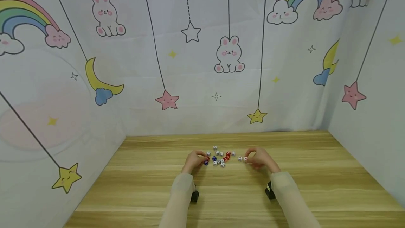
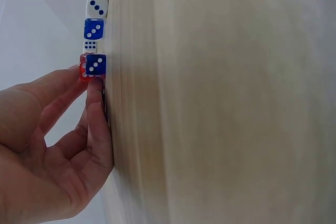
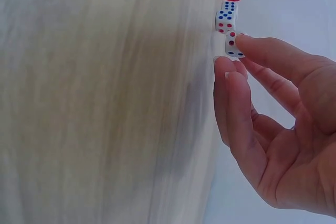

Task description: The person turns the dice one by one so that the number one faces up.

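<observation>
In the head view my left hand [image 1: 193, 160] is at the left end of a loose group of dice. Its fingertips pinch a red die [image 2: 83, 69], partly hidden behind a blue die [image 2: 96, 64] in the left wrist view. My right hand [image 1: 260, 158] is at the group's right side. Thumb and finger pinch a white die [image 3: 232, 48] with red and blue pips. Another white die [image 1: 239, 158] sits just left of it. Between the hands lie several white dice [image 1: 218, 161], red dice [image 1: 225, 159] and a round-looking blue die [image 1: 214, 158].
The dice lie on a wood-grain table [image 1: 234, 200]. A white curtain [image 1: 196, 66] with rabbits, stars and rainbows hangs behind the table and along both sides. Dark wrist devices [image 1: 270, 190] show under both sleeves.
</observation>
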`<state>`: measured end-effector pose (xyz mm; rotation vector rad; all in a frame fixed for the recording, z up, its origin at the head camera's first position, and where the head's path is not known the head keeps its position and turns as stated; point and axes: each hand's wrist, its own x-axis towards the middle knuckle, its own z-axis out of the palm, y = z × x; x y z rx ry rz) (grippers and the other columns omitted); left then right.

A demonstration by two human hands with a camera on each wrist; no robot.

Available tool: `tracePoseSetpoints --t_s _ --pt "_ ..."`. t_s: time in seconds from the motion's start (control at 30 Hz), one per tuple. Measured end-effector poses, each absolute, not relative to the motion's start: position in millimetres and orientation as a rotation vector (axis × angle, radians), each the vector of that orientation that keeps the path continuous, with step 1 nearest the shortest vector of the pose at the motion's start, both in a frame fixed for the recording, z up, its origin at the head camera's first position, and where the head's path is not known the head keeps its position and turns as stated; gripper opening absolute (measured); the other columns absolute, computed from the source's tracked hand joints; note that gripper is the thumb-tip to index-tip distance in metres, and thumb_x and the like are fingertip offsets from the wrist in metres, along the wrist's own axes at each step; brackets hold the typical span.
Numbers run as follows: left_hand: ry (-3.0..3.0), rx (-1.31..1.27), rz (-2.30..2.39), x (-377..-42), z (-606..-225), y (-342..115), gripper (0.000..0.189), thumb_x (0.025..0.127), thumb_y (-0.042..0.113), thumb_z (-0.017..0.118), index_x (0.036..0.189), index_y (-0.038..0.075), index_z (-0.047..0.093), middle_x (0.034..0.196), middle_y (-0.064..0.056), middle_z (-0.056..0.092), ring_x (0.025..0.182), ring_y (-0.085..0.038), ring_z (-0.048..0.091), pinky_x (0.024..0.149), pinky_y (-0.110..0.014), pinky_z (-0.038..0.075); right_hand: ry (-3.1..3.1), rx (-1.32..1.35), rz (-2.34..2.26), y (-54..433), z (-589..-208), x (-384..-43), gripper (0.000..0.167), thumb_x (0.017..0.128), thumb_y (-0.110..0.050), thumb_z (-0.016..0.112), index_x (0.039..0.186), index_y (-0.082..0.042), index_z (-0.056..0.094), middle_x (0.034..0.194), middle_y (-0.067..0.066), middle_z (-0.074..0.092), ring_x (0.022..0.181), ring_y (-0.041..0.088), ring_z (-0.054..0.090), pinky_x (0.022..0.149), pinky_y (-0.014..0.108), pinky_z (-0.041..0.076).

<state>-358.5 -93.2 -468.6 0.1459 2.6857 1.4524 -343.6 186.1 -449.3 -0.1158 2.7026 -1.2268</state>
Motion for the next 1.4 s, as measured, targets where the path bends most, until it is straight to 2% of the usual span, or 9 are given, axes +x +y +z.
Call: tracePoseSetpoints --t_s 0.2,0.77,1.07,1.4 --pt "2.715 0.157 1.431 -360.4 -470.9 -93.2 0.016 0.084 0.011 0.059 0.093 0.002 0.068 0.077 -0.011 0.066 0.052 -0.009 0.048 0.045 -0.02 0.039 2.712 -0.09 -1.213 185.4 -452.0 -346.0 0.013 0.078 -0.011 0.065 0.091 -0.007 0.063 0.051 0.003 0.051 0.044 0.011 0.047 0.04 0.024 0.042" --pt "2.706 0.136 1.433 -361.1 -474.4 -93.6 0.016 0.085 0.014 0.058 0.094 0.004 0.068 0.075 -0.008 0.066 0.053 -0.009 0.049 0.046 -0.021 0.041 2.698 -0.057 -1.253 178.5 -460.3 -352.4 0.015 0.077 -0.01 0.067 0.092 -0.007 0.063 0.053 0.002 0.051 0.043 0.011 0.046 0.039 0.022 0.04" --pt "2.735 0.132 1.411 -361.4 -474.3 -92.8 0.016 0.084 0.013 0.059 0.094 0.004 0.068 0.077 -0.009 0.066 0.052 -0.008 0.048 0.046 -0.02 0.04 2.691 -0.048 -1.257 177.7 -456.0 -355.8 0.021 0.08 -0.016 0.064 0.1 -0.008 0.062 0.053 0.002 0.05 0.043 0.011 0.045 0.039 0.023 0.04" --pt "2.743 0.133 1.413 -360.7 -472.8 -92.5 0.016 0.084 0.013 0.06 0.093 0.004 0.068 0.077 -0.008 0.065 0.051 -0.009 0.046 0.045 -0.02 0.039 2.686 -0.108 -1.317 168.3 -440.5 -364.1 0.021 0.083 -0.016 0.062 0.099 -0.003 0.064 0.069 0.007 0.062 0.043 0.008 0.047 0.042 0.02 0.038"
